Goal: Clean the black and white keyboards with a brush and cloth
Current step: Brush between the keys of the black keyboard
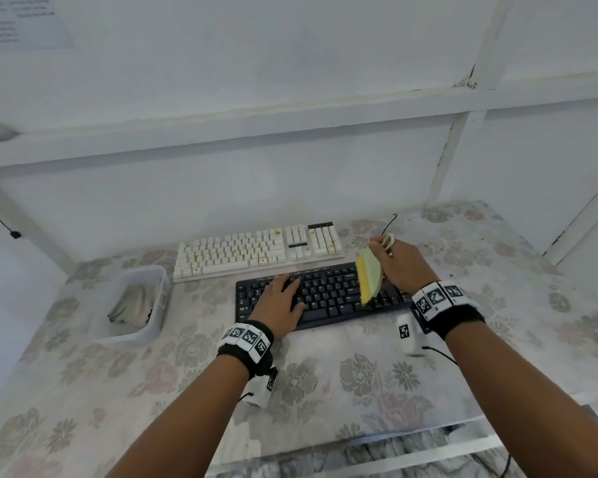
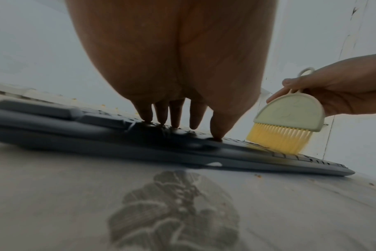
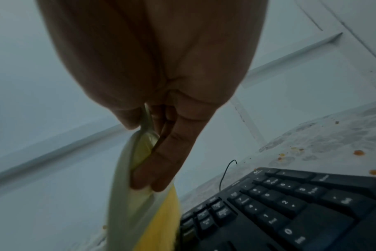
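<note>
Nearest the camera: both forearms, reaching forward over the floral tabletop (image 1: 325, 374). Black keyboard (image 1: 325, 294) directly ahead, long axis running left to right. Left hand (image 1: 280, 301) flat on its left half, fingers straight, pressing the keys and steadying it. Right hand (image 1: 399, 260) over the right half, pinching the brush (image 1: 368, 277) by its pale handle, yellow bristles down and touching the keys near the number pad. White keyboard (image 1: 256, 253) just behind, parallel, speckled with orange crumbs, apparently uncleaned. Cloth (image 1: 132, 303) in the plastic tray (image 1: 152, 326), well to the left, nearer the left hand. Next sweep judged to run along the long axis.
</note>
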